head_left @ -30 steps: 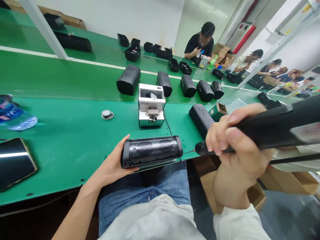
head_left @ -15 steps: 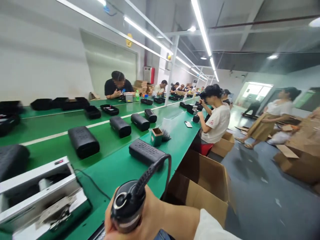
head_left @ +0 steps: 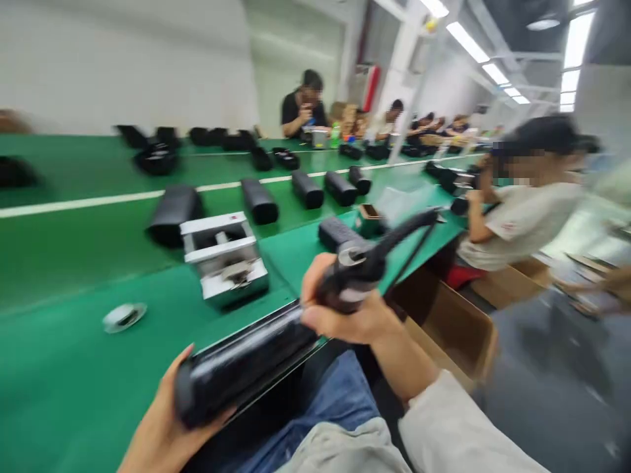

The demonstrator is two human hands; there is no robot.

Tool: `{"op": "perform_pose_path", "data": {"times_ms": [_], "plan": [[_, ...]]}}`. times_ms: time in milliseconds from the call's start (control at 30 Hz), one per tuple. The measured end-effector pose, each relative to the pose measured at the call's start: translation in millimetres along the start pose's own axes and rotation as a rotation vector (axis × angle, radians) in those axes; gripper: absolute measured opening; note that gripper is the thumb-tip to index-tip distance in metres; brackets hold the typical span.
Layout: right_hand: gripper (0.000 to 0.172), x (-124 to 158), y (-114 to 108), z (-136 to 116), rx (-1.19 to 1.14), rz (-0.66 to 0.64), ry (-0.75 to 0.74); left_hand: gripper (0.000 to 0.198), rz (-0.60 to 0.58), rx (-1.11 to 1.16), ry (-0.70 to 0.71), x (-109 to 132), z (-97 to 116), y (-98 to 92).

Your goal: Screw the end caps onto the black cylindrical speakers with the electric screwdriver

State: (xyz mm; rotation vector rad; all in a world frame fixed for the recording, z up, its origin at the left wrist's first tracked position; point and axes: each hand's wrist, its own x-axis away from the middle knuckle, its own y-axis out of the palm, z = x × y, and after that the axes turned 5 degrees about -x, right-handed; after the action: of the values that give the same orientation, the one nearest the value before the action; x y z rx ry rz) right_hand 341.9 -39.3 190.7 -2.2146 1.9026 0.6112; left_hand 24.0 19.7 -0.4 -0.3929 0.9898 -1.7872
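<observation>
My left hand [head_left: 170, 410] cups the near-left end of a long black rounded casing [head_left: 246, 368], thumb on one side and fingers beneath. My right hand [head_left: 352, 318] is wrapped round a black corded tool [head_left: 348, 279], which looks like an electric screwdriver with a metal hanging ring on top. Its thick cable [head_left: 407, 233] arches off to the right. The tool's tip is hidden behind my fingers, at the casing's far end; whether it touches the casing I cannot tell. Motion blurs both.
On the green bench [head_left: 54, 368] stands an open white-and-green metal box [head_left: 224, 259], with a small white round dish [head_left: 124, 316] left of it. Black casings [head_left: 259, 200] line the bench. A cardboard box [head_left: 444, 322] is at right, beside a seated co-worker [head_left: 522, 197].
The view has swung left and down. My left hand and the black casing have come into sight. My right hand still holds the corded tool, which now appears farther right.
</observation>
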Motion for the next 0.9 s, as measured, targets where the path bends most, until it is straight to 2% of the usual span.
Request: {"op": "perform_pose_path", "data": {"times_ms": [33,100,200,267,333,467,567,733,900], "plan": [[0.030,0.2,-0.1,-11.5,0.005,0.029,-0.050,0.094,0.001,0.020,-0.055,15.0,-5.5,-3.0],[0.022,-6.9,-0.5,-32.3,-0.057,-0.005,-0.178,0.108,-0.014,0.097,-0.110,30.1,-12.8,-5.4],[0.021,-33.7,10.9,-46.6,-0.053,0.039,-0.376,0.113,-0.035,0.180,-0.118,29.3,-16.6,-5.2],[0.020,-60.7,26.4,-37.5,-0.043,0.145,-0.517,0.116,-0.035,0.198,-0.112,25.8,-15.9,-4.3],[0.017,-92.7,41.7,-14.6,-0.058,0.229,-0.592,0.118,-0.034,0.214,-0.102,24.9,-14.7,-3.0],[0.027,-151.3,59.7,40.1,0.000,0.269,-0.489,0.121,-0.030,0.235,-0.097,27.4,-14.6,-1.2],[0.028,-176.3,64.6,63.3,0.068,0.322,-0.421,0.122,-0.033,0.248,-0.097,27.6,-14.0,-1.6],[0.023,-189.7,68.1,70.3,0.093,0.354,-0.371,0.123,-0.026,0.243,-0.091,25.0,-10.1,-4.0],[0.030,-188.7,65.7,72.9,0.084,0.321,-0.381,0.121,-0.024,0.231,-0.066,23.5,-9.2,-5.0]]}}
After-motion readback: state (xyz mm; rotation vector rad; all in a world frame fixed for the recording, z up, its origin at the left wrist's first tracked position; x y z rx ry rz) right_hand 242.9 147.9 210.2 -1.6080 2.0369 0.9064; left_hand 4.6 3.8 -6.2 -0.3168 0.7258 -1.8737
